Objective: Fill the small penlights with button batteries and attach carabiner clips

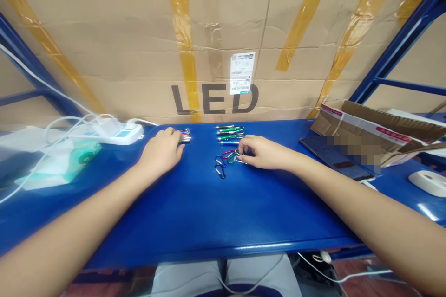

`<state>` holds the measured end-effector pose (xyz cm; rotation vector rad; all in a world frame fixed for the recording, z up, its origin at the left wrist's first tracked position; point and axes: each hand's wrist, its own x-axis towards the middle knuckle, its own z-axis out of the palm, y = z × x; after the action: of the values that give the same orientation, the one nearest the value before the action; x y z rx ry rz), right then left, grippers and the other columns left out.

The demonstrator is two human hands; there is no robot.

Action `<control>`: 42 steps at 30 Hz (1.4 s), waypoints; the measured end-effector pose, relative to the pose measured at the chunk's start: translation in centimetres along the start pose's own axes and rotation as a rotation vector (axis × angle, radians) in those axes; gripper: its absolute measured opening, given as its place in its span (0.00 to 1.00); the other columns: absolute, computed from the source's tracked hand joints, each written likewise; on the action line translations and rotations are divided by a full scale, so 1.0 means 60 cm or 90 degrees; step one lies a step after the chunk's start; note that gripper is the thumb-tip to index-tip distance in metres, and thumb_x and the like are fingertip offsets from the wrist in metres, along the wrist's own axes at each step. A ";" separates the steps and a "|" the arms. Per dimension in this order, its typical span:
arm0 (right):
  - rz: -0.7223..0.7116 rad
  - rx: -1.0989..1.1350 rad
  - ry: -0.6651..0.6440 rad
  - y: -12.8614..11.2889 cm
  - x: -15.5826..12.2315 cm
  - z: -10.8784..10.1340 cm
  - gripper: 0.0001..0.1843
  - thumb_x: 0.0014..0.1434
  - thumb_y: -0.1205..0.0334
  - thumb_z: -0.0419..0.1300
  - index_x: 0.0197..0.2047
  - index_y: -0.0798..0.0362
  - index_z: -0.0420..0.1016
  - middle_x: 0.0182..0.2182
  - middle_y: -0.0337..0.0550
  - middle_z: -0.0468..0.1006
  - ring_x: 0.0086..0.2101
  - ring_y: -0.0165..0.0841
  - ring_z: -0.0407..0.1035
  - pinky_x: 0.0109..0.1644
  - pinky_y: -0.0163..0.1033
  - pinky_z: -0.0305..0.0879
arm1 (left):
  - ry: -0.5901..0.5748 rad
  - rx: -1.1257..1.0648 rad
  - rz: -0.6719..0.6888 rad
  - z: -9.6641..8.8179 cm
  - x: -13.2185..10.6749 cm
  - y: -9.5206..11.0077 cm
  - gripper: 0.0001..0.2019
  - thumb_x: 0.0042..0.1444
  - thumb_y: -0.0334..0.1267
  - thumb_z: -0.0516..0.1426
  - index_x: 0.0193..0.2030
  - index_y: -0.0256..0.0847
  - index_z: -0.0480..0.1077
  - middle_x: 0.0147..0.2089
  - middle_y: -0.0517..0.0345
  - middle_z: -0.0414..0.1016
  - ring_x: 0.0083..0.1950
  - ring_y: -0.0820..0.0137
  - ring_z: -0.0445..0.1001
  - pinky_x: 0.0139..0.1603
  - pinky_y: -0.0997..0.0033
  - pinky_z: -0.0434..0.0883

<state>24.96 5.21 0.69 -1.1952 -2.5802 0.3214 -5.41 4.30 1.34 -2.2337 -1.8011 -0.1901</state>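
My left hand (163, 149) lies over the near ends of a row of slim, shiny pen-shaped items (187, 134) in several colours. Its fingers are curled, their tips are partly hidden, and the thumb is against the closest item. A second row of slim pen-shaped items (230, 133), green, black and blue with silver parts, lies further right. My right hand (259, 151) is just beside the blue one, fingers bent in a pinch at a silver carabiner (240, 160). Red, green, blue and black carabiners (220, 171) form a loose cluster to the left of those fingertips.
Behind the blue table (209, 213) stands a large taped cardboard box (139, 55) marked LED. On the left are a white power strip (128, 133) with cables and a green-white packet (64, 164). A dark phone (334, 158), an open carton (369, 125) and a white device (429, 183) are on the right.
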 end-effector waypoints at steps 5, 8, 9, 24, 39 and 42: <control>0.027 -0.017 -0.001 0.005 0.002 0.009 0.07 0.62 0.60 0.59 0.36 0.54 0.73 0.36 0.45 0.75 0.35 0.34 0.66 0.39 0.37 0.60 | -0.034 0.025 -0.023 0.013 0.010 -0.011 0.16 0.64 0.43 0.49 0.51 0.36 0.71 0.52 0.39 0.71 0.54 0.48 0.72 0.52 0.52 0.72; 0.051 -0.027 -0.005 0.004 0.003 0.010 0.05 0.62 0.61 0.60 0.36 0.54 0.73 0.37 0.46 0.74 0.36 0.35 0.67 0.40 0.38 0.61 | -0.042 0.024 -0.036 0.020 0.016 -0.016 0.18 0.63 0.43 0.50 0.53 0.37 0.71 0.51 0.40 0.71 0.53 0.48 0.73 0.51 0.52 0.72; 0.058 -0.028 0.000 0.002 0.003 0.009 0.05 0.62 0.61 0.60 0.37 0.54 0.73 0.37 0.46 0.74 0.37 0.35 0.67 0.40 0.38 0.61 | -0.043 0.020 -0.036 0.022 0.017 -0.017 0.18 0.63 0.43 0.51 0.54 0.37 0.71 0.51 0.40 0.71 0.53 0.48 0.74 0.51 0.52 0.72; -0.123 0.014 0.051 -0.016 -0.004 0.010 0.05 0.68 0.65 0.54 0.41 0.54 0.70 0.43 0.48 0.74 0.40 0.35 0.69 0.46 0.40 0.65 | -0.040 -0.535 0.053 0.024 -0.003 0.039 0.10 0.65 0.45 0.51 0.43 0.40 0.65 0.42 0.50 0.77 0.42 0.61 0.76 0.48 0.57 0.72; -0.104 0.288 0.170 -0.062 -0.011 0.015 0.06 0.67 0.60 0.56 0.45 0.53 0.68 0.30 0.40 0.79 0.27 0.29 0.72 0.35 0.36 0.68 | -0.128 -0.818 0.127 -0.006 -0.043 0.095 0.15 0.64 0.49 0.56 0.47 0.39 0.73 0.44 0.55 0.76 0.47 0.66 0.73 0.48 0.69 0.68; -0.073 0.369 0.132 -0.070 -0.012 0.016 0.10 0.67 0.56 0.56 0.37 0.54 0.69 0.25 0.38 0.76 0.23 0.27 0.68 0.30 0.34 0.65 | -0.133 -0.825 0.115 -0.009 -0.043 0.099 0.15 0.62 0.47 0.59 0.47 0.39 0.73 0.45 0.55 0.77 0.46 0.66 0.74 0.51 0.68 0.68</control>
<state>22.13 1.90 1.00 -0.8165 -2.1434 0.8043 -0.14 0.59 0.42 -3.2671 -1.7480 -1.4881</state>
